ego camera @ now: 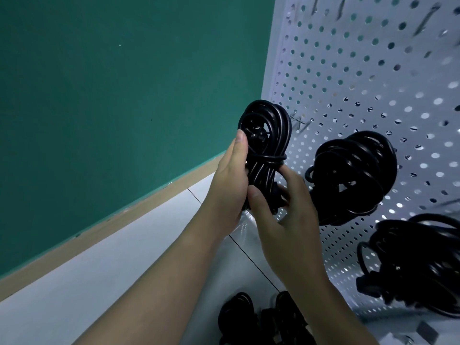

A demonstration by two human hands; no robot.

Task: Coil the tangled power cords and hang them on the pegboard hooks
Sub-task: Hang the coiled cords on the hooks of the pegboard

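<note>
I hold a coiled black power cord upright in front of the white pegboard, its middle wrapped by a turn of its own cable. My left hand grips the coil's left side, thumb up along it. My right hand grips the lower part, where a plug shows between my fingers. The top loop of the coil is close to a bare metal hook; I cannot tell whether they touch. A second coil and a third coil hang on the board to the right.
More black cords lie on the white tabletop below my arms. A green wall with a tan strip stands behind the table. Long bare hooks stick out near the pegboard's top.
</note>
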